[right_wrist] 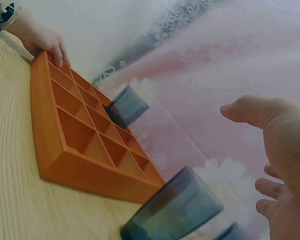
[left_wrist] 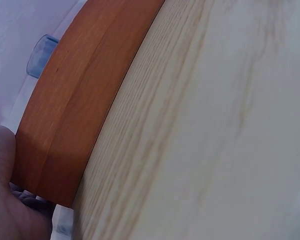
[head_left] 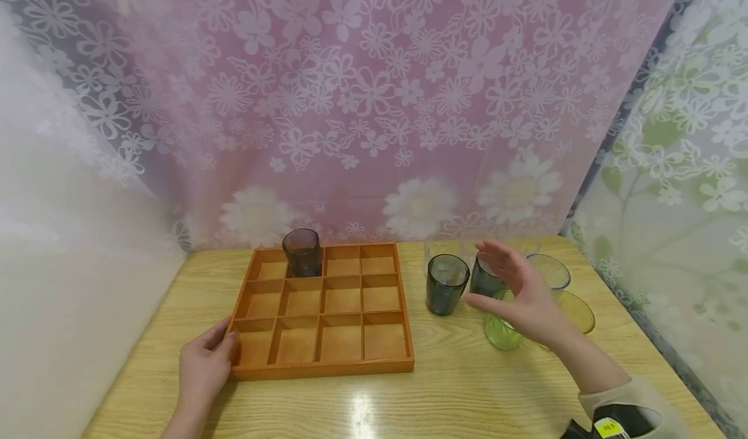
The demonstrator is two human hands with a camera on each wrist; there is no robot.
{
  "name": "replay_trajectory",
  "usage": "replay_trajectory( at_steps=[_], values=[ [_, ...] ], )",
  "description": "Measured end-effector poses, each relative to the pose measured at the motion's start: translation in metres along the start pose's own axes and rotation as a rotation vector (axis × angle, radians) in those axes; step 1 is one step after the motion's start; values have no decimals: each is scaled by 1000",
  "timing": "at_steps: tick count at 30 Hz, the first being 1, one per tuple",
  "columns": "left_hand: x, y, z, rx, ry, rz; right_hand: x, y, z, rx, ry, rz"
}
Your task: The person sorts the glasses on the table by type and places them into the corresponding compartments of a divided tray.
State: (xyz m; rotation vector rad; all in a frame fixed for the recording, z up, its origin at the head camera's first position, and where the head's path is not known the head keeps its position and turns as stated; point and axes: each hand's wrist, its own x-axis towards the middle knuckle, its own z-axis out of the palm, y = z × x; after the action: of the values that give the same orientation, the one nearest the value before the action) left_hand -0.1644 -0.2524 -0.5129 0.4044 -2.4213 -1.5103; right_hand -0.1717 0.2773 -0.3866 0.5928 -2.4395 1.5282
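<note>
My left hand grips the front left corner of a wooden divided tray, thumb on the rim. A dark tinted glass stands in a back-row compartment of the tray, second from the left. Over the glasses on the right hovers my right hand, thumb and fingers spread apart and holding nothing. Just left of it stands a grey-blue glass on the table. Another dark glass and a green glass are partly hidden by the hand. In the right wrist view, the fingers are clear of the nearby glass.
At the right stand a yellow glass and a clear glass with a bluish rim. Faint clear glasses are at the back. Flowered curtains enclose the wooden table behind and at the sides.
</note>
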Motion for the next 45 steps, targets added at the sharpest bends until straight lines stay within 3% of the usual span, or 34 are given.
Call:
replay_trajectory(
  at_steps=[20, 29, 36, 45],
  values=[
    [1, 0, 1, 9, 11, 13, -46, 34, -21, -39, 139, 71],
    [0, -1, 1, 9, 3, -10, -51, 44, -21, -63, 158, 87],
    [0, 0, 2, 2, 1, 8, -55, 49, -21, -104, 164, 128],
    [1, -3, 1, -8, 11, 4, -62, 55, -13, -85, 191, 141]
  ],
)
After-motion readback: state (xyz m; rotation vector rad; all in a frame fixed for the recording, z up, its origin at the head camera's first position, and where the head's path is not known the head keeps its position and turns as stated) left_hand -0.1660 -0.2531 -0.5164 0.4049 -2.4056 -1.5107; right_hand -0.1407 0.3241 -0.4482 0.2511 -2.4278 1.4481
